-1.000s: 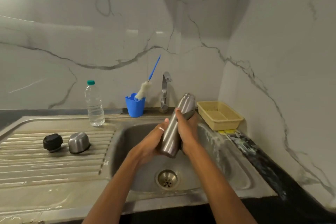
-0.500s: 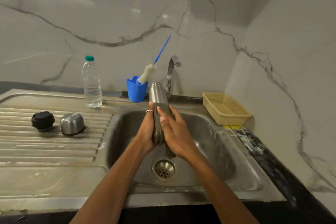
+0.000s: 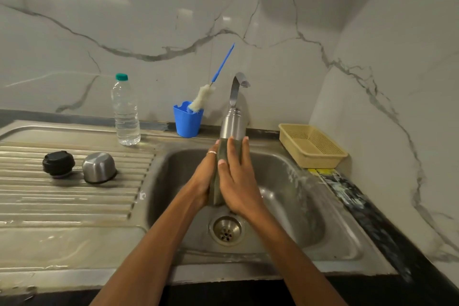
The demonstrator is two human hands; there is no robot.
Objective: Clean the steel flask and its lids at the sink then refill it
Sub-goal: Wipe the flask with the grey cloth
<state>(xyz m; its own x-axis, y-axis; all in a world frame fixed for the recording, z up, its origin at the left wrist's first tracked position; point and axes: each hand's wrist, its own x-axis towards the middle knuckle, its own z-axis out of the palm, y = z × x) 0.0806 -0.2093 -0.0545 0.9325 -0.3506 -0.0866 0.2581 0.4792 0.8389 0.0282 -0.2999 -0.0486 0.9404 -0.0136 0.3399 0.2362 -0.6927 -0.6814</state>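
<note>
Head view: the steel flask [image 3: 233,124] stands upright over the sink [image 3: 330,236], below the tap [image 3: 238,85]. Left hand [image 3: 205,176] grip wraps the body; right hand [image 3: 236,181] presses a green scouring pad [image 3: 215,191] around it. Black lid [image 3: 58,163] and steel cap [image 3: 99,167] rest on the drainboard [image 3: 62,206].

Lower flask [image 3: 232,124] body hidden behind right hand [image 3: 236,181] and green pad [image 3: 215,189]; forearms cut off at bottom edge.

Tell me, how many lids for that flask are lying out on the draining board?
2. The black lid sits on the ribbed draining board left of the sink, and the steel cup lid lies just to its right, close beside it. None seem hidden.
</note>
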